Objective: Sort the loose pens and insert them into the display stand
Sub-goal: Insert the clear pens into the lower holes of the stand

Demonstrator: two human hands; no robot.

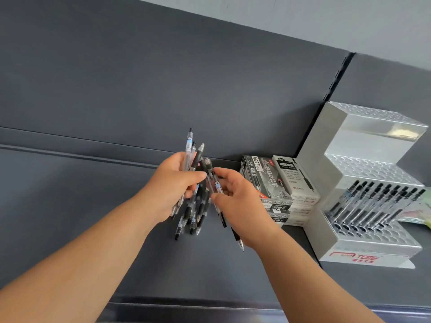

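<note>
My left hand (171,186) grips a bundle of several black and clear pens (194,207) above the dark shelf, their ends fanning out above and below the fist. My right hand (241,207) pinches one clear pen with a blue label (215,185) at the edge of the bundle; its lower end sticks out past my wrist. The tiered clear display stand (363,243) sits at the right, with a row of several pens (373,206) standing in the holes of its lowest tier. Its upper tiers hold nothing.
Stacked pen boxes (277,183), black and white, stand between my hands and the stand. The dark grey shelf (163,264) has a back panel behind and a front lip at the bottom. Green-tinted packets (419,217) lie right of the stand.
</note>
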